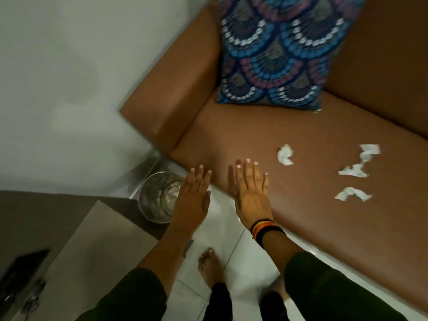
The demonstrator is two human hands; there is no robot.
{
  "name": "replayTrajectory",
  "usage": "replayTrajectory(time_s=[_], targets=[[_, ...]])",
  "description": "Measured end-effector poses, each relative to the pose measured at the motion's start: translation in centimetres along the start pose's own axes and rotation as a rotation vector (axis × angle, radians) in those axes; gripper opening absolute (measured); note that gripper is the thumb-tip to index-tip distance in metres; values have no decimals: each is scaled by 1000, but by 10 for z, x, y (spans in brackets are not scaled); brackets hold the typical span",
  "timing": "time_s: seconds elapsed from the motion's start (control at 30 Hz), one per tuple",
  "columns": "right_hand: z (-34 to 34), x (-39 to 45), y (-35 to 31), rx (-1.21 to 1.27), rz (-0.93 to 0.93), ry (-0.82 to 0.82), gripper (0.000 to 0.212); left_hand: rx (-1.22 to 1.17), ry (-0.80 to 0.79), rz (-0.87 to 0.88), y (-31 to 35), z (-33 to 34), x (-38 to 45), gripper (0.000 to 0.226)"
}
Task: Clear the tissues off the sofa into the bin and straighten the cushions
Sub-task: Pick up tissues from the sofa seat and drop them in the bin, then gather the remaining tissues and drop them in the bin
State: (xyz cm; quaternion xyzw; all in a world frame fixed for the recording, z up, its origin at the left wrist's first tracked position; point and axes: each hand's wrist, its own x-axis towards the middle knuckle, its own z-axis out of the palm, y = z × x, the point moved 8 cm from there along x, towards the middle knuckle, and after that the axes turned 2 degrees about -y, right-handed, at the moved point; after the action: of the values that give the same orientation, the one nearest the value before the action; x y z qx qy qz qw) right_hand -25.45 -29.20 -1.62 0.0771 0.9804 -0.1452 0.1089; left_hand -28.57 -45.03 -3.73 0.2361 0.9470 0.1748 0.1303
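Observation:
A brown leather sofa (243, 133) fills the right side. Three crumpled white tissues lie on its seat: one (285, 154) nearest my hands, a long one (361, 162) further right, and a small one (352, 194) below it. A blue patterned cushion (275, 52) leans tilted in the sofa's corner, with a scrap of tissue (316, 110) at its lower right corner. A round metal bin (155, 200) stands on the floor by the armrest. My left hand (192, 198) hovers flat and empty beside the bin. My right hand (250, 191) is spread flat over the seat's front edge, holding nothing.
A beige low table (88, 246) with a dark object (20, 272) on it stands at the lower left. White wall lies behind the armrest. My bare feet (209, 267) stand on white floor tiles between table and sofa.

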Motion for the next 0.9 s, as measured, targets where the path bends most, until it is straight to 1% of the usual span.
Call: replayTrajectory(time_s=[0.07, 0.2, 0.23, 0.33, 0.43, 0.5, 0.57, 0.6, 0.63, 0.7, 0.73, 0.77, 0.83, 0.9], targets=[[-27, -10, 51, -13, 113, 30, 90, 20, -38, 112, 56, 8, 21, 56], [-65, -37, 160, 45, 280, 57, 79, 77, -65, 325, 175, 38, 61, 57], [-69, -44, 187, 53, 309, 55, 76, 79, -76, 356, 201, 49, 69, 57], [-74, -64, 271, 77, 396, 33, 71, 77, -192, 380, 271, 94, 92, 57], [-75, -71, 349, 196, 450, 54, 72, 96, -306, 490, 333, 143, 104, 54], [-76, -60, 388, 278, 426, 69, 72, 101, -360, 566, 371, 166, 107, 55], [-77, -36, 408, 315, 309, 39, 63, 125, -419, 544, 393, 183, 114, 67], [-77, -22, 412, 270, 216, 8, 61, 122, -431, 520, 401, 187, 118, 70], [-73, -10, 413, 189, 114, -49, 62, 103, -414, 527, 408, 188, 121, 70], [-61, 9, 412, 37, -40, -188, 66, 133, -409, 574, 414, 194, 121, 61], [-56, 13, 411, 0, -64, -256, 63, 166, -375, 586, 411, 198, 122, 55], [-55, 16, 411, -23, -51, -293, 54, 184, -351, 592, 408, 198, 123, 49], [-57, 19, 412, -79, -11, -296, 37, 198, -340, 570, 402, 194, 126, 42], [-59, 8, 411, -98, 10, -257, 32, 194, -364, 507, 393, 185, 125, 36]])
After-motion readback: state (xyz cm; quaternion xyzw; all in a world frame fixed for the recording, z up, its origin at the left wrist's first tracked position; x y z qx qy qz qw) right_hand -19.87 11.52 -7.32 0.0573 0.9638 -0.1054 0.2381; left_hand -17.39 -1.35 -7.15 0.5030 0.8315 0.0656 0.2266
